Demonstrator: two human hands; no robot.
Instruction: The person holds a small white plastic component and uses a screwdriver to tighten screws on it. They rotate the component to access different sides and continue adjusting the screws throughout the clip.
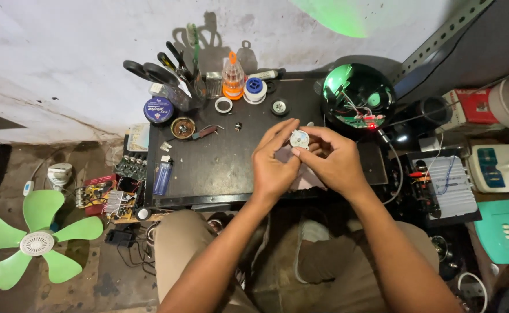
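Grip: both hands meet at the centre of the frame, fingertips pinched together on a small round white disc-shaped part (pixel 299 139) held between them.
Left hand: the left hand (pixel 273 162) has its fingers reaching up to the left edge of the disc, with the palm turned down.
Right hand: the right hand (pixel 334 159) curls its fingers around the disc from the right, thumb at the lower edge.
Disc position: it is lifted just above the dark rectangular work board (pixel 219 156), right of centre.
Under the hands: a pale pink cloth (pixel 307 177) lies on the board, partly hidden by the hands.
Near right: a shiny green dome-shaped lamp shell (pixel 356 93) with wires and a red light inside sits at the board's upper right corner.
Upper board: a roll of white tape (pixel 223 105), a blue-and-white solder spool (pixel 255 89) and a clear bottle with an orange cap (pixel 233 78) stand in a row; black-handled scissors (pixel 150 72) lean by the wall.
Left edge of board: a blue lighter (pixel 163 177) lies there.
Lower left of frame: a green plastic fan blade with a white hub (pixel 37 240) lies on the floor.
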